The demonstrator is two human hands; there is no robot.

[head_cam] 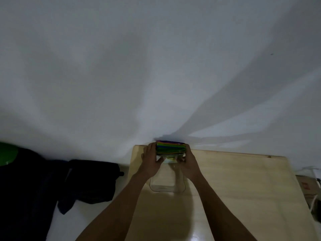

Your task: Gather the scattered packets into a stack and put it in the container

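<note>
At the far left a green rounded object (7, 153) peeks out above a heap of dark, crumpled fabric and a black bag (90, 181), both off the pale wooden tabletop (243, 188) and clear of the work. Moving right, the left hand (150, 160) presses its fingers flat against the left side of a squared-up stack of thin packets in purple, blue, green and yellow (171, 147), while the right hand (189, 162) clamps the opposite side; squeezing from both ends probably keeps the slippery layers aligned. The stack sits at the tabletop's far edge, close against the white wall (156, 66), and it seems to rest on or just above the mouth of a clear, square-shouldered plastic container (167, 184) lying between the forearms. Whether the lowest pale packets have entered the opening is hard to tell. The wall leaves no room beyond the stack, so any adjustment has to come toward the body. To the right the tabletop is open, and a cardboard box (305, 186) stands past its right edge.
</note>
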